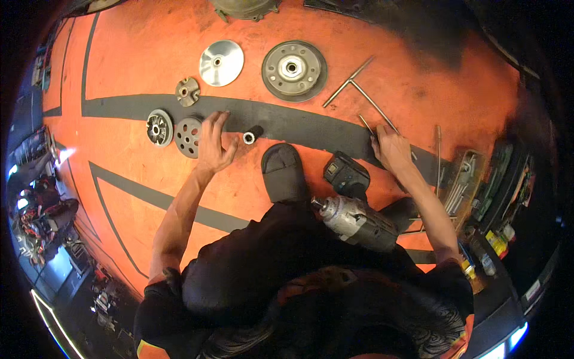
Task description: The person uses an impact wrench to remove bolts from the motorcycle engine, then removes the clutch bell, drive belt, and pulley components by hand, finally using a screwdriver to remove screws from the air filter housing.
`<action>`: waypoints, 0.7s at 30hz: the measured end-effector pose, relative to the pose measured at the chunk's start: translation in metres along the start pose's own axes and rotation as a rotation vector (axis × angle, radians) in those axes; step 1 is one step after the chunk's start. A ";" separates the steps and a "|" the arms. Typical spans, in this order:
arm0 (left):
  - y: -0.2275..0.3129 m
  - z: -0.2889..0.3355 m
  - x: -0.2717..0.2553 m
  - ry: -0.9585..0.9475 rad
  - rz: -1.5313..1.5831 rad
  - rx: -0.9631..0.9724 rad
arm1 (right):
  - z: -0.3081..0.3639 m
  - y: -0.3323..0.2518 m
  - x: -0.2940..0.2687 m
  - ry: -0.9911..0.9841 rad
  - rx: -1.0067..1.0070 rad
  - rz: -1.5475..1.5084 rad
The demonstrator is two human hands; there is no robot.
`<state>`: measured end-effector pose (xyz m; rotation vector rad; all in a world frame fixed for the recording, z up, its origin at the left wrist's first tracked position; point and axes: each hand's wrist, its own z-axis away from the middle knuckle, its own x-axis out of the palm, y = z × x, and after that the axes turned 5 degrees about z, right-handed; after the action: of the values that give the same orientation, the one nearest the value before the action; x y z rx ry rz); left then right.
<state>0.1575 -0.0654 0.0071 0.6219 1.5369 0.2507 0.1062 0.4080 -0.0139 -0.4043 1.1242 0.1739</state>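
My left hand [216, 145] reaches over the floor with its fingers stretched out and apart. It partly covers a round metal plate with holes [186, 139]; whether it touches the plate I cannot tell. A short dark socket [250, 136] stands just right of that hand. My right hand [392, 149] is closed around a thin metal rod [365, 124], whose ends stick out on both sides; its full shape is hidden. Beside that hand lies a T-handle wrench [366, 96], its shaft running toward my fingers. A cordless impact wrench [359, 222] is near my lap, its battery [345, 172] pointing forward.
Beyond my left hand lie a finned round part [159, 127], a small notched plate [187, 92], a shiny disc [221, 63] and a larger hubbed disc [293, 70]. A tool tray [469, 179] stands at the right. My shoe [283, 173] is between my hands.
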 end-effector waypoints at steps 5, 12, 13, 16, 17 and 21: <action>0.031 0.004 0.021 -0.276 0.227 -0.272 | -0.005 0.006 -0.006 0.222 0.135 -0.193; 0.025 0.003 0.022 -0.306 0.219 -0.265 | -0.018 0.015 0.014 0.232 0.166 0.258; 0.027 0.003 0.023 -0.334 0.250 -0.322 | -0.018 0.020 0.018 0.215 0.166 0.317; 0.038 0.000 0.027 -0.213 0.214 -0.154 | -0.018 0.031 0.027 0.384 0.061 0.484; 0.043 -0.002 0.029 -0.197 0.225 -0.146 | -0.018 0.032 0.029 0.329 0.058 0.460; 0.074 -0.015 0.041 -0.173 0.295 -0.056 | -0.013 0.031 0.024 0.184 0.090 0.276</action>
<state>0.1615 0.0202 0.0123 0.8044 1.2657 0.4504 0.0954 0.4295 -0.0477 -0.1857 1.3624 0.3323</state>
